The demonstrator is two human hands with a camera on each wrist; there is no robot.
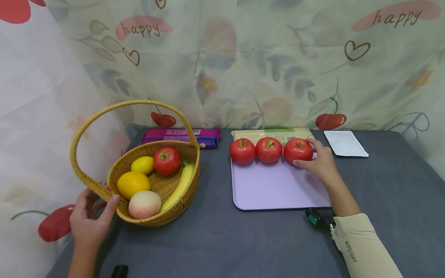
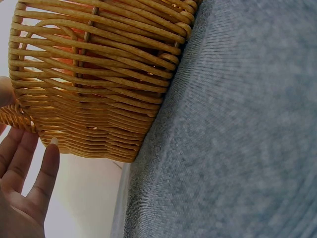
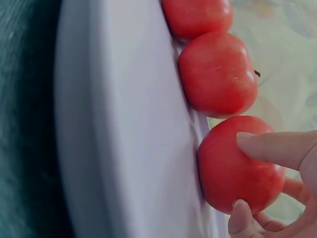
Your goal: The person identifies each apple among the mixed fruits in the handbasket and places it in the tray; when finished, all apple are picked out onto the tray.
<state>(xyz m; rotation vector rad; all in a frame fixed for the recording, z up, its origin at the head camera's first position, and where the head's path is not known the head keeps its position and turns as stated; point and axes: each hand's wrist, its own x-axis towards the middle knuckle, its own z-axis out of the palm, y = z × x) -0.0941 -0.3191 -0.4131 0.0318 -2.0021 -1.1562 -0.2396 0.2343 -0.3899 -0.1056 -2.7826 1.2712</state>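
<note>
apple point(image 1: 297, 150), rightmost of three, at the far side of the lilac tray point(image 1: 274, 189); right hand point(image 1: 321, 161) pinches it between thumb and fingers. left hand point(image 1: 91, 216) holds the basket handle point(image 1: 139, 102). step judged: setting down or picking up, unclear which; next move likely needs care beside the middle apple point(image 1: 269, 150).

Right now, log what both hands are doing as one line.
left hand: holds basket handle | right hand: grips rightmost apple | tray: three apples along far edge | basket: five fruits
</note>
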